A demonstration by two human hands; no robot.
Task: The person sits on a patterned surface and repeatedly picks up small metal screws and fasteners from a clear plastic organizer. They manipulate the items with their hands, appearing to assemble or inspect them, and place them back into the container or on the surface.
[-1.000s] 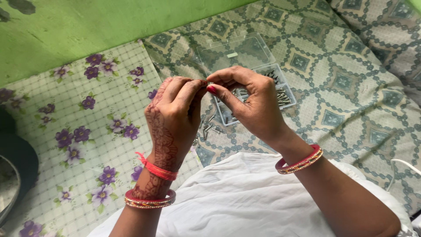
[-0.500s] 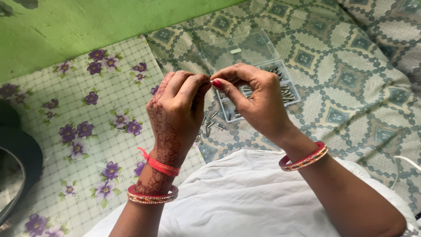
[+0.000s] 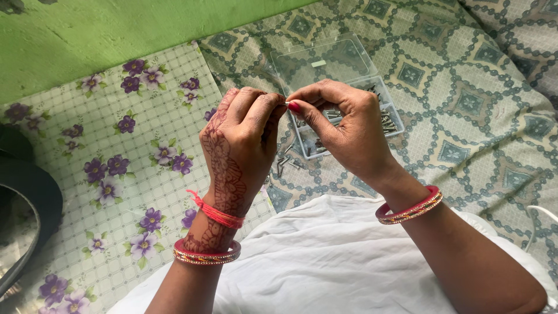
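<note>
My left hand, patterned with henna, and my right hand meet fingertip to fingertip above the bed. Both pinch one small metal piece, of which only a tiny pale tip shows between the fingers. Just behind the hands lies an open clear plastic box with its lid flat and compartments holding several small metal screws. A few loose screws lie on the patterned bedcover below the hands.
A floral white-and-purple sheet covers the left side, a green wall rises beyond it. A dark round object sits at the left edge. White cloth lies over my lap. A white cable shows at right.
Both hands stay pinched together and have shifted slightly up and right in view; the small metal tip shows between the fingertips now.
</note>
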